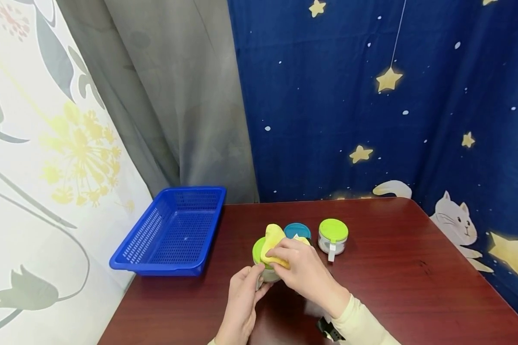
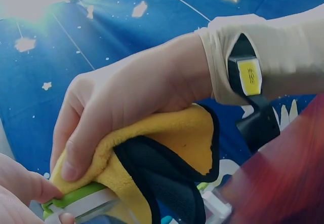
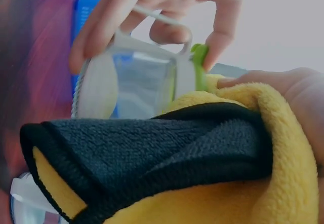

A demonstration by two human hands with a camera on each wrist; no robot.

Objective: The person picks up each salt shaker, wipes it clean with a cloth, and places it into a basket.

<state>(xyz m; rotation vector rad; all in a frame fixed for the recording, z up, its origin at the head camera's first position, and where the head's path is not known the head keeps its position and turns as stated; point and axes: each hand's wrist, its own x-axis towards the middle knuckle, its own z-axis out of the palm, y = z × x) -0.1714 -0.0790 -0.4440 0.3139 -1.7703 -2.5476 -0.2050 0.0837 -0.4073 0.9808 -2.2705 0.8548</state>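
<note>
A clear jar [image 3: 144,79] with a white handle and green lid [image 2: 83,193] is in my left hand [image 1: 243,292], whose fingers curl at the handle while the thumb touches the lid's edge. My right hand [image 1: 304,266] grips a cloth [image 1: 273,242], yellow on one side and dark grey on the other with black edging. It presses the cloth against the lid, covering part of it. In the right wrist view, a loose fold of the cloth hangs in front of the jar and hides some of its side.
Beyond the hands on the dark red table [image 1: 393,287] stand a blue-lidded jar [image 1: 297,229], partly hidden by the right hand, and a green-lidded jar [image 1: 333,232] with its handle toward me. A blue plastic basket [image 1: 155,269] sits at the left, near the curtains.
</note>
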